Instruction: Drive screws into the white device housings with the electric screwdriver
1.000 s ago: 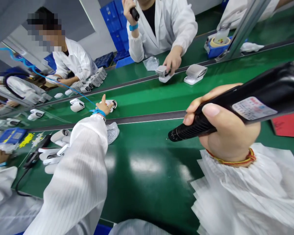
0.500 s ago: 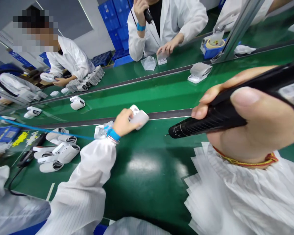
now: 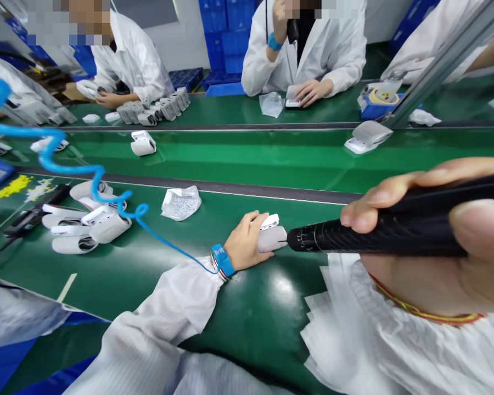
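My left hand, with a blue wrist strap, is closed on a white device with a grey cuff on the green table. A black electric screwdriver is gripped in my right hand, at the right and close to the camera. Its thin tip points left and appears beside the cuff's right edge; whether they touch I cannot tell. Left of my left hand lies a clear bag of small metal parts.
Several cuffed devices lie in a group at the left, beside a black tool. A coiled blue cord runs to my left wrist. Beyond the dark rail, a green belt carries more devices. People in white coats sit across.
My left hand has brought the device nearer to me and right, away from the rail and the bag. The screwdriver tip is now beside the cuff. The camera view has turned.
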Motion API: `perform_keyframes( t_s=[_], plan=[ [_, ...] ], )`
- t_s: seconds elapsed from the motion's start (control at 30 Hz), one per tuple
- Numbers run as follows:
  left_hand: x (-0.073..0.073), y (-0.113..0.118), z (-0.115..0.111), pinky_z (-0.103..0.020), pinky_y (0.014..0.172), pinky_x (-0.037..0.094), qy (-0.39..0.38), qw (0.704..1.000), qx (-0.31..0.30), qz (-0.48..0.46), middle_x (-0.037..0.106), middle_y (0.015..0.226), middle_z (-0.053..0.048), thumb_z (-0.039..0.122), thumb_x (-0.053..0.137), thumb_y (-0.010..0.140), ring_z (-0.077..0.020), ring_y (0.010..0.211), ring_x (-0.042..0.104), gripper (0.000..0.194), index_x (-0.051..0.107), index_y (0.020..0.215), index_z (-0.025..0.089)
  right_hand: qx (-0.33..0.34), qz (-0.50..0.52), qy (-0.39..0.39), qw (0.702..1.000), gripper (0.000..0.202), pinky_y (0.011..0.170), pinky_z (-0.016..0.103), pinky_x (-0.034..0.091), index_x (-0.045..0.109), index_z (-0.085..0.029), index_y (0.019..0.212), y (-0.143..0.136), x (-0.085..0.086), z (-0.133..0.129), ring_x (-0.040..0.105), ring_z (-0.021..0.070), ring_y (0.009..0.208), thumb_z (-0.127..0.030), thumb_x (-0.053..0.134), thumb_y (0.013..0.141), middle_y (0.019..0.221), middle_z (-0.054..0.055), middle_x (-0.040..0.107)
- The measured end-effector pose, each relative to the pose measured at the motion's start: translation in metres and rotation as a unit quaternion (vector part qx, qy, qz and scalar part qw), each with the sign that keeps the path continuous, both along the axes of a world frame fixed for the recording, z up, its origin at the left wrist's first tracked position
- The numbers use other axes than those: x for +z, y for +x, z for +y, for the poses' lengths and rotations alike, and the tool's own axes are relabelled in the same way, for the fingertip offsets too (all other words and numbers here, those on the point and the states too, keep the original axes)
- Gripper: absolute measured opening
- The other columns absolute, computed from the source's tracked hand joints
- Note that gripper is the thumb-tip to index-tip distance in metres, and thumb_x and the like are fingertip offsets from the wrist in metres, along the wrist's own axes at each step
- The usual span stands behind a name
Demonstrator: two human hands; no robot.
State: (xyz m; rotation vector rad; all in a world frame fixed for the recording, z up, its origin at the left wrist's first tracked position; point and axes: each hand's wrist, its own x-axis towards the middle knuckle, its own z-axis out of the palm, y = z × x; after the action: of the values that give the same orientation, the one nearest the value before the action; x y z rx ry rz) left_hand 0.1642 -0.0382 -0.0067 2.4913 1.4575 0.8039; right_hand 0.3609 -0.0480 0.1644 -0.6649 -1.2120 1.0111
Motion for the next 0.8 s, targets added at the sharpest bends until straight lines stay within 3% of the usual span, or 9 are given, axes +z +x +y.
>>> perform_keyframes(
  t_s=[0.13, 0.33, 0.47, 0.6, 0.8],
  plan=[
    [0.005, 0.001, -0.004, -0.036, 0.081, 0.052, 0.003, 1.0, -0.014, 0.013, 0.054, 0.112, -0.011, 0.041, 0.068, 0.063, -0.0257, 0.099, 0.057, 0.079, 0.033, 0.13, 0.018, -0.031, -0.004, 0.007, 0.999, 0.027, 0.037, 0.037, 0.047, 0.061, -0.024, 0.06, -0.008, 0.0, -0.003, 0.054, 0.0171, 0.04, -0.044, 0.078, 0.056, 0.054, 0.001, 0.055],
    [0.017, -0.002, -0.01, -0.034, 0.071, 0.052, 0.016, 0.998, -0.049, 0.045, 0.059, 0.099, -0.008, 0.051, 0.058, 0.069, -0.0229, 0.086, 0.062, 0.069, 0.039, 0.127, 0.019, 0.026, -0.025, -0.007, 0.999, 0.03, 0.04, 0.039, 0.05, 0.061, -0.027, 0.067, -0.008, -0.007, 0.001, 0.057, 0.0189, 0.045, -0.041, 0.082, 0.05, 0.059, 0.0, 0.059],
    [0.017, -0.003, -0.011, -0.032, 0.068, 0.051, 0.041, 0.996, -0.069, 0.048, 0.06, 0.097, -0.007, 0.051, 0.056, 0.07, -0.022, 0.084, 0.062, 0.067, 0.04, 0.126, 0.018, -0.006, -0.003, -0.01, 1.0, 0.028, 0.036, 0.038, 0.047, 0.062, -0.025, 0.064, -0.013, -0.011, 0.004, 0.055, 0.0189, 0.042, -0.044, 0.079, 0.054, 0.056, 0.001, 0.057],
    [0.017, -0.003, -0.011, -0.032, 0.069, 0.051, 0.031, 0.995, -0.073, 0.057, 0.059, 0.097, -0.006, 0.051, 0.054, 0.071, -0.0217, 0.085, 0.061, 0.065, 0.039, 0.126, 0.019, -0.04, 0.023, 0.024, 0.999, 0.027, 0.037, 0.038, 0.046, 0.063, -0.024, 0.065, -0.014, -0.017, 0.004, 0.054, 0.0173, 0.042, -0.05, 0.066, 0.069, 0.057, 0.002, 0.057],
    [0.023, -0.004, -0.01, -0.034, 0.072, 0.05, -0.018, 0.994, -0.084, 0.071, 0.057, 0.101, -0.005, 0.05, 0.054, 0.07, -0.0215, 0.088, 0.059, 0.067, 0.036, 0.127, 0.02, -0.01, 0.014, 0.084, 0.996, 0.016, 0.041, 0.037, 0.048, 0.066, -0.022, 0.078, -0.009, -0.024, 0.002, 0.057, 0.0174, 0.048, -0.037, 0.068, 0.071, 0.066, 0.002, 0.061]
  ],
)
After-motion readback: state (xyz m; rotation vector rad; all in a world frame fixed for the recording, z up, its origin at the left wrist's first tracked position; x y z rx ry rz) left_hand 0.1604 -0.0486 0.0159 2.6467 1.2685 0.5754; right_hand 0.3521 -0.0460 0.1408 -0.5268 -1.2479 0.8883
